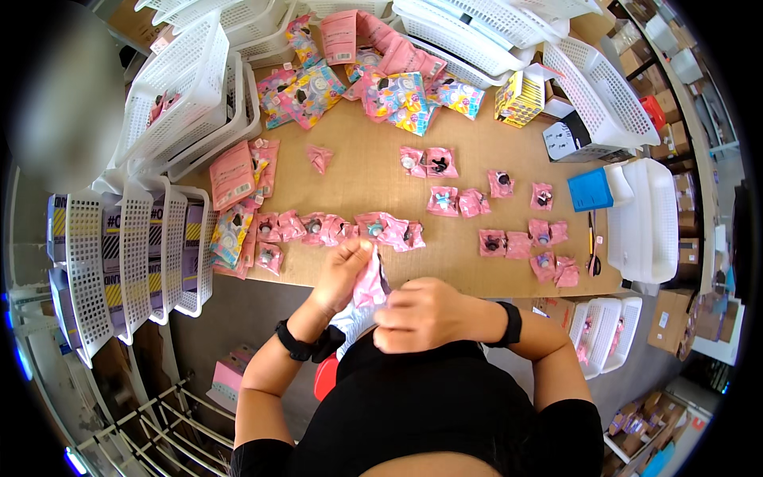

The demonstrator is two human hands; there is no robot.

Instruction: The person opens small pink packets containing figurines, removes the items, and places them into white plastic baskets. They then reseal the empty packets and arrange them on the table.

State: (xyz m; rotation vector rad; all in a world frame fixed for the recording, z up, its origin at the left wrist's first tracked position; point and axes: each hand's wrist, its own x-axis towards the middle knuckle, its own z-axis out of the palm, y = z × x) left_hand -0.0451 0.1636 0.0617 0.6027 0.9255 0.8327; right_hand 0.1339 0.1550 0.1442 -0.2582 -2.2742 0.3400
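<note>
My left hand point(344, 275) pinches the top of a small pink foil packet point(371, 287) over the table's near edge. Beside it, my right hand point(417, 315) is slightly blurred, its fingers curled at the packet's lower right side; whether they grip it cannot be told. Just beyond my hands lies a row of pink packets with small figures on them, one with a teal-and-white figure point(375, 228). More such packets, among them one with a dark figure point(492, 243), are spread in small groups to the right. A lone crumpled pink packet point(319, 158) lies farther back on the wooden table point(357, 185).
Colourful printed bags point(313, 95) are heaped at the back, with others point(231, 232) at the left. White perforated baskets point(179, 89) surround the table. At the right are scissors point(594, 262), a blue container point(590, 189), a yellow box point(518, 100) and a white bin point(644, 220).
</note>
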